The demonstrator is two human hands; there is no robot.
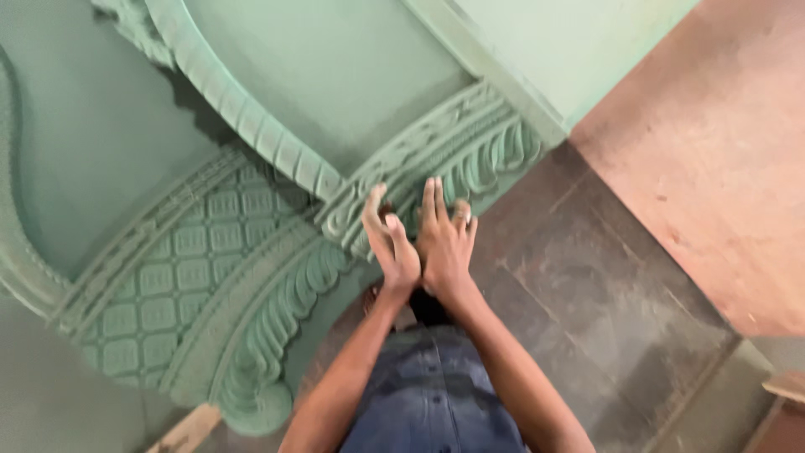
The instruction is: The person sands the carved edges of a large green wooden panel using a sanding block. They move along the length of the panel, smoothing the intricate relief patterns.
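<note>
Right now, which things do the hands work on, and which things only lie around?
In hand:
- left hand
- right hand
- green carved moulding, touched by both hands

Lying about:
- wooden strip
- dark tiled floor
- reddish board

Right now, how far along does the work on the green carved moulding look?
Done: the carved moulding looks evenly green all over. In hand: left hand and right hand press together on its leaf-pattern band; no tool is visible. Left: cannot tell; no unfinished patch shows.

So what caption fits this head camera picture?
Two bare hands, left hand and right hand, press on a green carved moulded panel.
</note>
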